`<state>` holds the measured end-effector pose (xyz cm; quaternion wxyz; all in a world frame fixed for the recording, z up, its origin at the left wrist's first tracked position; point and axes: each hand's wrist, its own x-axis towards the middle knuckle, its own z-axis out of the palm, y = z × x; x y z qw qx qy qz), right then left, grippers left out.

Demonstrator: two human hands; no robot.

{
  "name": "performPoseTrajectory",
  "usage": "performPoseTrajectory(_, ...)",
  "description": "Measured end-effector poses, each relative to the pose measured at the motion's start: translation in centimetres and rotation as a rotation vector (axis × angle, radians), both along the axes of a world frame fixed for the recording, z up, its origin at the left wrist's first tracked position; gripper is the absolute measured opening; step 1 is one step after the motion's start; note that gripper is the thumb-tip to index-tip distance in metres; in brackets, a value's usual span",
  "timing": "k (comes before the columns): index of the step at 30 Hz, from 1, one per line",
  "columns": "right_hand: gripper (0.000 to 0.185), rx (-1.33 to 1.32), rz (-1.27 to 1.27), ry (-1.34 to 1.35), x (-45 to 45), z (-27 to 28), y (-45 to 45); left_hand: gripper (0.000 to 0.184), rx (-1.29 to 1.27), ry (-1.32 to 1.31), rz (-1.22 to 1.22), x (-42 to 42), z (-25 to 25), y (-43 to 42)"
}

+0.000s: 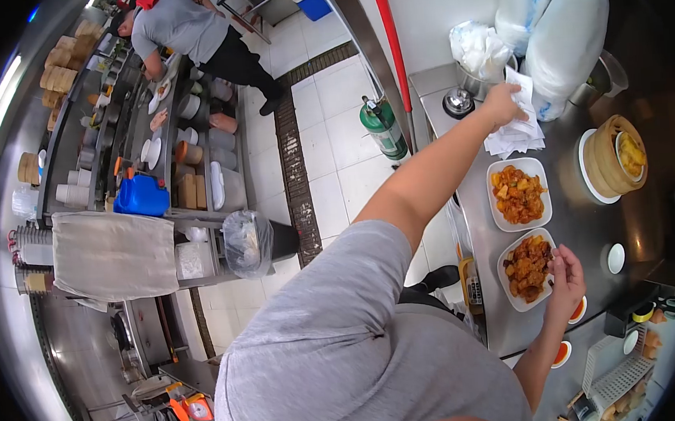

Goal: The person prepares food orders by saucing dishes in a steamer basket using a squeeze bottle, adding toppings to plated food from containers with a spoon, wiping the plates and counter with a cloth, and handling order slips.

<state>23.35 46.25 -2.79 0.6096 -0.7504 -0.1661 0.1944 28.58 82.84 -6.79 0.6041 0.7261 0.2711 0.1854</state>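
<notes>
My left hand is stretched out to white paper napkins on the steel counter, its fingers closed on the paper. Close to it are a silver call bell and a metal pot with crumpled white paper on top. My right hand is at the rim of a white square bowl of glazed orange-brown food pieces. Its fingers are pinched together; what they hold, if anything, is too small to name. A second white bowl with similar food stands beside it.
A bamboo steamer sits on a white plate, near a small white dish and sauce dishes. Plastic-wrapped stacks stand behind. A green extinguisher-like cylinder is on the floor. Another person bends over a shelf-lined counter.
</notes>
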Motion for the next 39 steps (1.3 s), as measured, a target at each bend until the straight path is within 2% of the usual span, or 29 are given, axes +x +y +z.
performPoseTrajectory(4, 0.024, -0.006, -0.006, 0.049, 0.2, -0.7, -0.4, 0.070, 0.130, 0.160, 0.043, -0.3, -1.2, -0.9)
performPoseTrajectory(7, 0.024, 0.013, -0.012, 0.058, 0.4, -1.0, -0.6, 0.067, -0.104, -0.075, 0.080, -0.4, -3.0, -0.7)
performPoseTrajectory(8, 0.024, 0.024, -0.017, 0.054, 0.5, -1.0, -0.6, 0.063, -0.305, -0.234, 0.060, -1.2, -0.6, -1.4)
performPoseTrajectory(11, 0.023, 0.004, -0.039, 0.056, 0.5, -0.6, -0.7, 0.060, -0.572, -0.461, 0.046, -2.6, 2.7, -2.2)
performPoseTrajectory(12, 0.023, -0.005, -0.032, 0.080, 0.5, -0.7, -0.8, 0.054, -0.574, -0.462, 0.060, -2.9, 2.8, -2.4)
performPoseTrajectory(15, 0.023, -0.013, -0.029, 0.112, 1.1, -0.7, -0.8, 0.052, -0.463, -0.302, 0.063, -2.3, 0.0, -1.9)
performPoseTrajectory(18, 0.023, -0.031, -0.039, 0.108, 0.9, -0.3, -0.3, 0.034, -0.203, -0.205, 0.113, -1.2, -2.8, -1.7)
performPoseTrajectory(20, 0.023, -0.056, -0.044, 0.103, 0.9, 0.0, -0.1, 0.023, -0.055, -0.119, 0.154, -0.8, -2.9, -1.6)
performPoseTrajectory(23, 0.024, -0.055, -0.051, 0.092, 1.0, -0.9, 0.0, 0.026, 0.121, -0.053, 0.122, -0.7, -1.8, -1.9)
performPoseTrajectory(24, 0.023, -0.059, -0.044, 0.098, 1.0, -1.1, 0.0, 0.024, 0.296, -0.068, 0.131, -0.8, -1.5, -2.0)
performPoseTrajectory(27, 0.022, -0.067, -0.020, 0.112, 0.9, -1.3, 0.2, 0.020, 0.619, 0.114, 0.056, -0.2, -5.0, -1.1)
performPoseTrajectory(30, 0.022, -0.056, -0.005, 0.125, 0.9, -1.8, 0.4, 0.019, 0.676, 0.027, 0.129, -0.8, -7.9, -1.0)
performPoseTrajectory(34, 0.022, -0.061, -0.010, 0.127, 0.9, -2.1, 0.0, 0.019, 0.644, 0.195, 0.074, -1.6, -5.8, -1.8)
performPoseTrajectory(39, 0.023, -0.091, -0.011, 0.130, 1.1, -2.0, 0.1, 0.039, 0.744, 0.248, 0.132, -2.6, -5.4, -2.8)
